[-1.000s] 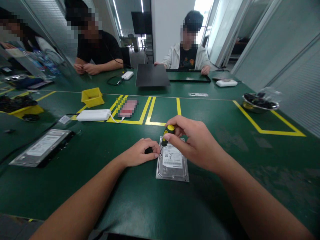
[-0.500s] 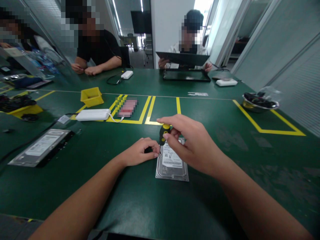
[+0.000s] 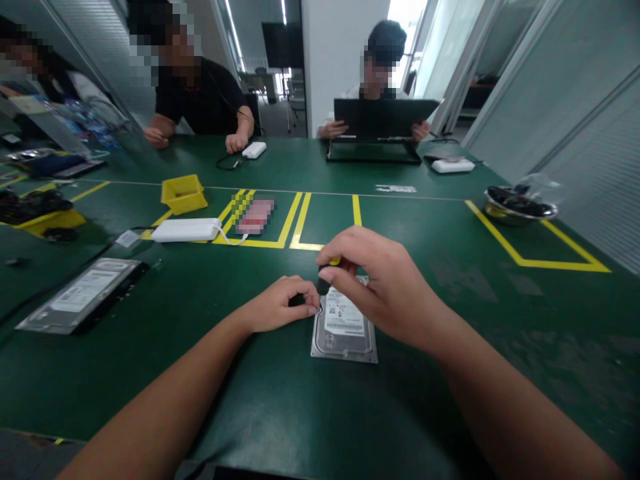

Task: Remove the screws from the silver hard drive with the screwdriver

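Observation:
A silver hard drive (image 3: pixel 345 340) with a white label lies flat on the green table in front of me. Upright over its upper left part stands a short black-and-yellow screwdriver (image 3: pixel 323 284), and my right hand (image 3: pixel 380 280) is closed round its handle. The shaft and tip are hidden. My left hand (image 3: pixel 285 303) rests on the table with thumb and fingertips curled together at the drive's left edge, close to the screwdriver; the exact contact is hard to see.
A second hard drive (image 3: pixel 85 293) lies at the left. Further off are a white power bank (image 3: pixel 187 229), a pink phone (image 3: pixel 256 217), a yellow bin (image 3: pixel 184 195) and a metal bowl (image 3: pixel 520 208) of dark parts. Across the table a person holds a black panel (image 3: pixel 385 119).
My right fingers have curled down over the screwdriver's top. My left hand and the drive stay put. Across the table, the black panel is tilted more upright, and another person's hand has moved toward a white device.

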The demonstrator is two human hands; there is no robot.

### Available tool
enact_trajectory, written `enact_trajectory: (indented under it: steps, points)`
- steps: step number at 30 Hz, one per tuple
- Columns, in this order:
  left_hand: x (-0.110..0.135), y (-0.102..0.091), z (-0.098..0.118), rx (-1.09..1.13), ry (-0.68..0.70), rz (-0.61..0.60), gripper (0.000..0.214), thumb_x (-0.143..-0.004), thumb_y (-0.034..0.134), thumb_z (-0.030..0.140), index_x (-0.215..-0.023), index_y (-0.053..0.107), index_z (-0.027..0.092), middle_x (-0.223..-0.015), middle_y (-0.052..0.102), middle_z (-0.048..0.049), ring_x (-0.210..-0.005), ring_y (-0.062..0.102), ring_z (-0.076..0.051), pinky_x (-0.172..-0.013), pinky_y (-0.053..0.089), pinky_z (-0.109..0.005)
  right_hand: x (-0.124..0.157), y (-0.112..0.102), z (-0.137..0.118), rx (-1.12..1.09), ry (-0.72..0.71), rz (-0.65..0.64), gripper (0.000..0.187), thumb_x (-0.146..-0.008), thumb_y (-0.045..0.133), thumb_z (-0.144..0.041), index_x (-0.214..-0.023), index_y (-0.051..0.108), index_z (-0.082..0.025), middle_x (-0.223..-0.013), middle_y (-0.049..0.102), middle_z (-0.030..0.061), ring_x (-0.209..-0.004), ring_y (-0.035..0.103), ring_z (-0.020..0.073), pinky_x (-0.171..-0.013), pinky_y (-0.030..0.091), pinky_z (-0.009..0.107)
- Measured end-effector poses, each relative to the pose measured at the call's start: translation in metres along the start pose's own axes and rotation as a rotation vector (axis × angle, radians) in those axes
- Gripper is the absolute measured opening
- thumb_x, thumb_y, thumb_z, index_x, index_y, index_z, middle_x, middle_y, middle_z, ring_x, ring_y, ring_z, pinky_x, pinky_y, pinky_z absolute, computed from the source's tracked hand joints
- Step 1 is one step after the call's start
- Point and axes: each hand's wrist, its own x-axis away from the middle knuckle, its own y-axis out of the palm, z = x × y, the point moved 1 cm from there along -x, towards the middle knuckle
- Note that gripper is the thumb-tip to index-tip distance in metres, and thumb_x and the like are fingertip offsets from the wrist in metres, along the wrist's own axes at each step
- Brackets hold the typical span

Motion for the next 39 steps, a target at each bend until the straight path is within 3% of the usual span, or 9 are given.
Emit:
enact_trajectory:
  steps: [6,12,18,26,32,39]
  points:
    - [0.001,0.000,-0.002,-0.025,0.011,0.007,0.013,-0.093,0.061,0.032,-0.095,0.066,0.020,-0.094,0.067,-0.0003,-0.090,0.060,-0.018,-0.085,0.042,-0.032,0.000,-0.005,0.000,0.017,0.001,-0.009,0.020,-0.092,0.056,-0.009,-0.110,0.066,-0.011,-0.105,0.069,0.0035,-0.094,0.062,0.0110,-0.081,0.045,0.022]
    - [0.001,-0.001,0.000,-0.002,-0.009,-0.003,0.012,-0.092,0.063,0.031,-0.096,0.067,0.020,-0.094,0.068,-0.0004,-0.091,0.061,-0.018,-0.086,0.042,-0.033,-0.001,-0.006,0.000,-0.046,0.009,-0.039,0.013,-0.092,0.059,-0.013,-0.102,0.067,-0.012,-0.103,0.064,0.0060,-0.097,0.058,0.0139,-0.084,0.045,0.026]
    - [0.000,-0.001,0.001,0.015,-0.019,-0.011,0.014,-0.092,0.063,0.031,-0.098,0.067,0.020,-0.099,0.069,-0.0019,-0.095,0.061,-0.020,-0.087,0.043,-0.033,-0.003,-0.003,0.002,-0.040,-0.032,-0.028,0.007,-0.093,0.058,-0.013,-0.093,0.065,-0.014,-0.092,0.061,0.0028,-0.088,0.056,0.0122,-0.078,0.043,0.024]
    - [0.001,0.001,-0.004,0.003,-0.024,-0.002,0.018,-0.093,0.062,0.035,-0.099,0.068,0.019,-0.100,0.069,-0.0021,-0.095,0.061,-0.020,-0.087,0.043,-0.033,-0.003,-0.005,-0.001,-0.006,-0.045,-0.037,0.012,-0.092,0.058,-0.011,-0.101,0.066,-0.011,-0.097,0.068,0.0028,-0.090,0.061,0.0109,-0.082,0.046,0.022]
    - [0.001,0.002,-0.005,-0.014,-0.014,-0.001,0.019,-0.093,0.061,0.036,-0.101,0.068,0.020,-0.099,0.070,-0.0022,-0.093,0.062,-0.020,-0.086,0.043,-0.033,0.001,-0.011,-0.005,0.015,-0.084,-0.013,0.021,-0.092,0.050,-0.008,-0.105,0.067,-0.013,-0.115,0.070,0.0052,-0.108,0.064,0.0142,-0.096,0.048,0.027]
    - [0.000,0.002,-0.001,0.007,-0.029,0.002,0.023,-0.094,0.058,0.039,-0.100,0.066,0.018,-0.104,0.070,-0.0037,-0.099,0.062,-0.021,-0.092,0.044,-0.036,0.000,-0.006,-0.005,0.052,-0.095,-0.017,0.016,-0.095,0.051,-0.012,-0.100,0.066,-0.014,-0.106,0.070,0.0055,-0.100,0.064,0.0157,-0.090,0.050,0.028]
